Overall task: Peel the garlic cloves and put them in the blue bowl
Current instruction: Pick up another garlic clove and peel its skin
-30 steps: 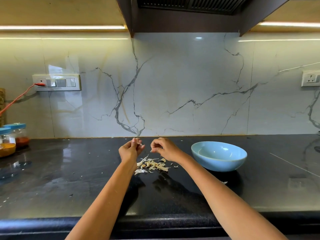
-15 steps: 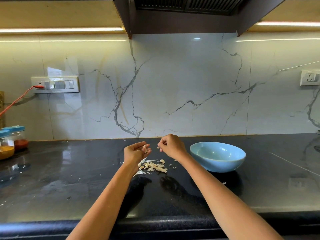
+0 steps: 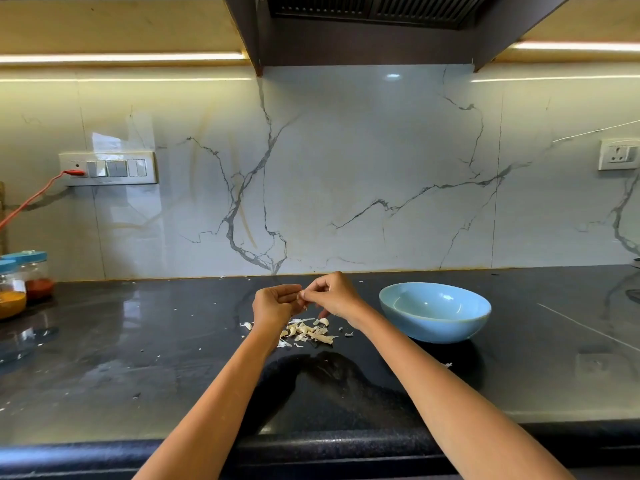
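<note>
Just left of the blue bowl (image 3: 435,311), the left hand (image 3: 275,304) and right hand (image 3: 333,294) are held fingertip to fingertip with fingers curled, apparently pinching something too small to be identified. Garlic cloves and skins (image 3: 308,331) are piled on the counter (image 3: 138,358) beneath them, left of the bowl.

- Blue bowl (image 3: 435,322): glossy, light blue, round, upright on the black counter, just right of the peel pile; inside looks empty.
- Garlic cloves and peels (image 3: 308,332): small pale heap on the counter, left of the bowl.
</note>
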